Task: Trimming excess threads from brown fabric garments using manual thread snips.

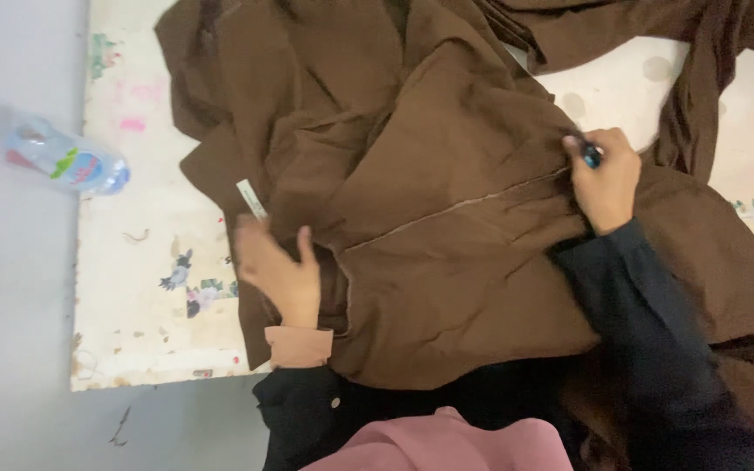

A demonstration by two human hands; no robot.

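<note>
The left hand point(277, 270) lies loosely curled on the brown cloth point(429, 218), fingers bent and thumb up, pinning a fold near a small white tag point(251, 198). The right hand point(606, 179) is closed around a dark marker point(590, 155), its tip pressed on the cloth at the end of a pale line. The cloth is heaped across the pale flowered surface point(133, 262). A plastic bottle point(63, 159) lies at the surface's left edge.

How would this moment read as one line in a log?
left hand: pressing brown cloth, white strip at fingertips | right hand: holding marker at seam | surface: floral board | nearby: plastic bottle
</note>
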